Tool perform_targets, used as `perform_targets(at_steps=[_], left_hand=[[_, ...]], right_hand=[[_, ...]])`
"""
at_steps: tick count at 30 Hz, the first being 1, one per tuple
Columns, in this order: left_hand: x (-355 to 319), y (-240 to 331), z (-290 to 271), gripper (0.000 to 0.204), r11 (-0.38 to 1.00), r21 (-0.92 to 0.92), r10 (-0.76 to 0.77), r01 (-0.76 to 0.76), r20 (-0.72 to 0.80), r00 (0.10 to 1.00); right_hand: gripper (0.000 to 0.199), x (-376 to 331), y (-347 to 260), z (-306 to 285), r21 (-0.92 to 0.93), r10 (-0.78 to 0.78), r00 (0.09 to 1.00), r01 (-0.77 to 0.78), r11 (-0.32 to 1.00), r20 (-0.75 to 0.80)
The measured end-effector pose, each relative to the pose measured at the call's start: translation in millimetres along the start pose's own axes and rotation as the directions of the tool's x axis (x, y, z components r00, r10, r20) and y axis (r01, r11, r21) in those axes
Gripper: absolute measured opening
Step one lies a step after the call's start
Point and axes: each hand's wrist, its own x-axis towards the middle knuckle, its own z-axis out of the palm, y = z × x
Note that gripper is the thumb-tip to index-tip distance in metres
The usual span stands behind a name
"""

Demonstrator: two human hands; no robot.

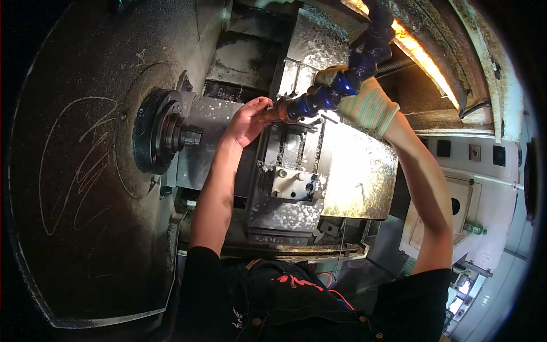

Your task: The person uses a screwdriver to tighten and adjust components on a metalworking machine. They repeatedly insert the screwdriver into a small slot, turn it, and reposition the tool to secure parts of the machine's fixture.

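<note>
A dark blue segmented coolant hose hangs down from the upper right, with a brownish tip at its left end. My left hand, bare, has its fingers closed at that tip. My right hand wears a striped knitted glove and is closed round the hose further up; the hose hides part of its fingers. Below the hose lies a machine slide with slots, carrying a small metal block with bolts. To the left of my left hand, a round spindle collet sticks out of the dark machine wall.
A bright metal cover spans the area right of the slide, with a small hex key on it. A lit lamp strip runs along the upper right. The dark wall with chalk-like scribbles fills the left. A white cabinet stands at right.
</note>
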Motion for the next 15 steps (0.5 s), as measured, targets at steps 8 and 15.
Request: perform_targets(at_steps=[8, 15], left_hand=[[-0.9, 5.4, 6.0, 0.018, 1.000, -0.018, -0.018, 0.019, 0.082, 0.996], [-0.1, 4.0, 2.2, 0.016, 1.000, 0.012, -0.022, 0.022, 0.037, 0.999]], right_hand=[[0.025, 2.5, 11.5, 1.5, -0.055, -0.078, 0.997, 0.078, 0.995, -0.010], [0.022, 6.3, 14.3, 3.8, -0.128, -0.058, 0.996, 0.066, 0.990, 0.062]])
